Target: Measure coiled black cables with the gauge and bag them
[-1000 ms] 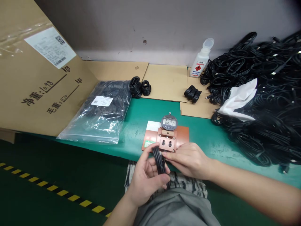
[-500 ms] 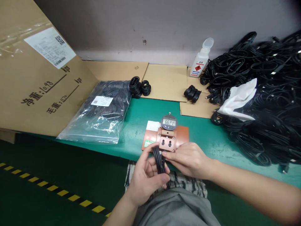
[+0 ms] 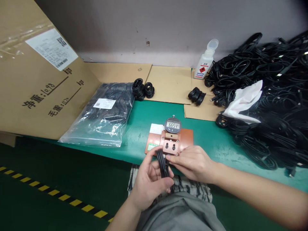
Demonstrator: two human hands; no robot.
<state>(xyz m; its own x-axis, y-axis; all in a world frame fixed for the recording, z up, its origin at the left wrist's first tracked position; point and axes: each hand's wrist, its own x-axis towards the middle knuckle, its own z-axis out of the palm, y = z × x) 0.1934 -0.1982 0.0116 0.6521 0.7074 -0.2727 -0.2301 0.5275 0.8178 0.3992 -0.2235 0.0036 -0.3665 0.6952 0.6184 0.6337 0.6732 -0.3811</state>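
**Coiled black cable (image 3: 161, 162) held up to a gauge fixture (image 3: 171, 147)**

Head view: The left grip (image 3: 148, 184) is clamped on the coiled black cable, fingers and thumb wrapped around its loops, just in front of the gauge fixture near the tabletop (image 3: 207, 133) edge. The right grip (image 3: 196, 163) has its fingers bunched together, index fingertip by a small pale piece at the fixture's front; I cannot tell whether it is clamped on anything. Above the fixture, a round digital gauge (image 3: 173, 125) shows digits that look like 6654.

To the left lies a clear plastic bag (image 3: 96, 128) of dark coils, against a large cardboard box (image 3: 21, 70) with a printed label. Behind the fixture, 2 groups of small black coils (image 3: 139, 89) sit side by side on cardboard sheets (image 3: 172, 81), with another black bundle (image 3: 197, 96) farther right. A white bottle (image 3: 204, 65) stands upright beside a heaped cable pile (image 3: 271, 70), on which rests a crumpled white cloth (image 3: 244, 102).
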